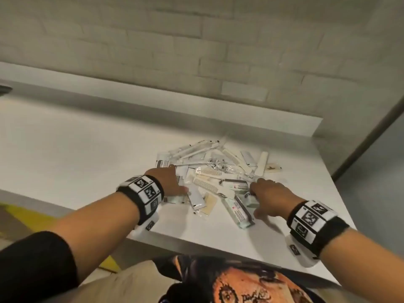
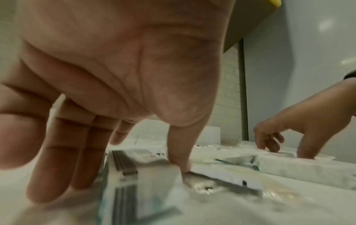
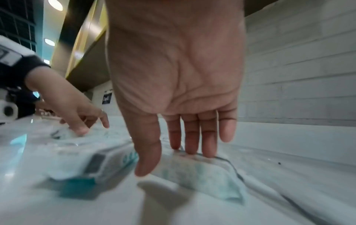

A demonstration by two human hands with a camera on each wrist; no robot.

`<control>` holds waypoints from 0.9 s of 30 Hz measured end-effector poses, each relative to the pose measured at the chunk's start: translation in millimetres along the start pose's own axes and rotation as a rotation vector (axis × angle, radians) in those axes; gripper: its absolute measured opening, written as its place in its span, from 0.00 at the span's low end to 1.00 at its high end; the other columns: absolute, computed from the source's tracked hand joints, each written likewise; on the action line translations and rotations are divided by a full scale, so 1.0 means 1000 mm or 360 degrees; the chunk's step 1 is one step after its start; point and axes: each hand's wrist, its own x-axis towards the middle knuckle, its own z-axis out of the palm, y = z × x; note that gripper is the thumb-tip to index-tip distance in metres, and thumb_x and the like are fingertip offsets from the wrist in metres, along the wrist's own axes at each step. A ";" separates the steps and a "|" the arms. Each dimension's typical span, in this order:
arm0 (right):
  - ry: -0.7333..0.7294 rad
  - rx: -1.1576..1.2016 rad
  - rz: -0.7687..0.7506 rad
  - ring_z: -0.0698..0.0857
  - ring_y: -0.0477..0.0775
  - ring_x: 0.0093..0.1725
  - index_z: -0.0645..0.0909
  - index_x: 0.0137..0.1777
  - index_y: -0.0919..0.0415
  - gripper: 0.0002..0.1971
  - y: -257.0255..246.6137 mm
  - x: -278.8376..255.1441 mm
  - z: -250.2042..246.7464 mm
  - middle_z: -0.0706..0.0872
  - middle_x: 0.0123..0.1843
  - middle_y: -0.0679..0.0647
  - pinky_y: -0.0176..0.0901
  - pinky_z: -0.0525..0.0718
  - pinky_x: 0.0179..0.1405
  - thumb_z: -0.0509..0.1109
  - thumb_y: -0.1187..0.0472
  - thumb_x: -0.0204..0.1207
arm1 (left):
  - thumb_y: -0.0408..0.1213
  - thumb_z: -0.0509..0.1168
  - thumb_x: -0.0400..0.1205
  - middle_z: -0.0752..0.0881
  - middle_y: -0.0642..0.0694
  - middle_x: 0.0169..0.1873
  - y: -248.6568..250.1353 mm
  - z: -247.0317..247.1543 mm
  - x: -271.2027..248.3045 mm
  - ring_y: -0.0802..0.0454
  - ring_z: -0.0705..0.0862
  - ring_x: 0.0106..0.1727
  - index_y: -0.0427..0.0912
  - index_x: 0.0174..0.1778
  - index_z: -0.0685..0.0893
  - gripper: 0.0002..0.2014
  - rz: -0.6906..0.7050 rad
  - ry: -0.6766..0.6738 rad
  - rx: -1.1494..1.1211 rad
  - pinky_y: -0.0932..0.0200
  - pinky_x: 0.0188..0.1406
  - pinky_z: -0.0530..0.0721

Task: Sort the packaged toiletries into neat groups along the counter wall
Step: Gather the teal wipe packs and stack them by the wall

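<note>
A jumbled pile of packaged toiletries [image 1: 216, 169] lies on the white counter [image 1: 87, 149]: wrapped toothbrushes [image 1: 196, 149] at the back, cream combs [image 1: 207, 183] in the middle, flat sachets and long teal-and-white boxes [image 1: 238, 212] in front. My left hand [image 1: 178, 188] is on the pile's left edge. Its straight fingers hang down beside a striped packet [image 2: 134, 182], and the thumb [image 2: 179, 159] presses that packet's far edge. My right hand [image 1: 260, 196] reaches onto the pile's front right. Its straight fingertips [image 3: 192, 146] touch a pale teal sachet [image 3: 202, 172], the thumb [image 3: 146, 159] hovering above the counter.
A low white upstand [image 1: 196, 110] runs along the back of the counter under a pale brick wall [image 1: 196, 51]. The counter's front edge [image 1: 196, 241] is just below my wrists. A grey panel [image 1: 371, 171] bounds the right end.
</note>
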 end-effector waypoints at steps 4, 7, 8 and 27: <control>0.0016 -0.0028 0.0063 0.75 0.57 0.61 0.73 0.65 0.52 0.33 0.006 0.001 0.002 0.75 0.62 0.53 0.49 0.75 0.57 0.75 0.40 0.62 | 0.49 0.64 0.78 0.80 0.43 0.65 0.003 0.008 -0.001 0.44 0.83 0.61 0.39 0.72 0.68 0.29 -0.0043 -0.0015 0.0002 0.56 0.46 0.77; -0.0060 -0.0117 0.0089 0.75 0.56 0.60 0.75 0.57 0.50 0.27 0.009 0.004 -0.003 0.78 0.59 0.52 0.50 0.73 0.58 0.71 0.35 0.63 | 0.49 0.62 0.78 0.81 0.41 0.63 -0.006 0.001 0.002 0.46 0.80 0.52 0.39 0.67 0.74 0.24 -0.0066 -0.0089 -0.0068 0.58 0.46 0.76; -0.0017 -0.0057 0.0124 0.77 0.54 0.55 0.75 0.53 0.50 0.24 0.008 0.003 -0.006 0.80 0.54 0.52 0.48 0.74 0.54 0.69 0.36 0.64 | 0.51 0.61 0.79 0.81 0.41 0.62 -0.010 -0.003 0.003 0.47 0.79 0.50 0.39 0.66 0.76 0.24 -0.0076 -0.0075 -0.0111 0.58 0.46 0.76; 0.0049 0.0165 0.0110 0.80 0.59 0.59 0.70 0.72 0.56 0.26 0.012 0.007 -0.030 0.77 0.65 0.56 0.52 0.81 0.58 0.68 0.49 0.76 | 0.55 0.64 0.80 0.72 0.36 0.71 -0.020 0.012 0.055 0.37 0.74 0.71 0.37 0.75 0.64 0.34 -0.0238 0.0119 -0.0034 0.46 0.66 0.75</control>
